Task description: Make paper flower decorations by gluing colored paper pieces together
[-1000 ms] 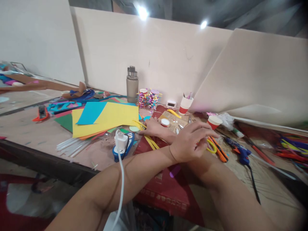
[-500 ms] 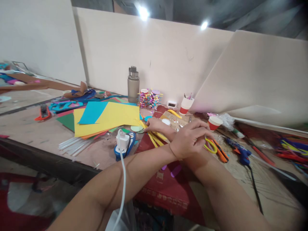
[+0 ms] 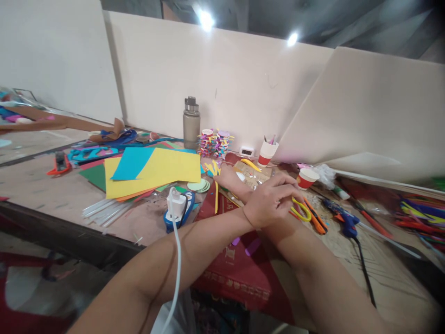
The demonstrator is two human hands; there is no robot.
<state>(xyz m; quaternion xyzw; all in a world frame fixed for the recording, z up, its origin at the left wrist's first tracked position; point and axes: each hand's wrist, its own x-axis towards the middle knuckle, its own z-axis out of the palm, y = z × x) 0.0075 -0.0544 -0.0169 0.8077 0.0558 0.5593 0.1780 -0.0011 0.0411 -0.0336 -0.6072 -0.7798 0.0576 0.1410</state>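
My forearms cross over the red cardboard (image 3: 243, 278). At the middle of the table, my right hand (image 3: 226, 178) is closed around a bunch of yellow strips (image 3: 216, 197), which fan out above and hang below the fingers. My left hand (image 3: 269, 202) lies across the right forearm, its fingers curled; whatever they grip, if anything, is hidden. Just right of it are scissors with yellow-lined handles (image 3: 305, 212) and an orange utility knife (image 3: 315, 217). Pale green discs (image 3: 199, 185) lie left of my right hand.
Coloured sheets (image 3: 163, 171) and a power strip with a white plug (image 3: 177, 208) occupy the left. Behind stand a bottle (image 3: 191, 123), two decorated cups (image 3: 222, 144) and a cup with pens (image 3: 267, 153). Rightward lie a red paper cup (image 3: 307, 178) and a blue glue gun (image 3: 347, 222).
The yellow strips have been gathered upward in my right hand; before, several hung down over the cardboard. My left hand stays nearly in place. The view has shifted slightly.
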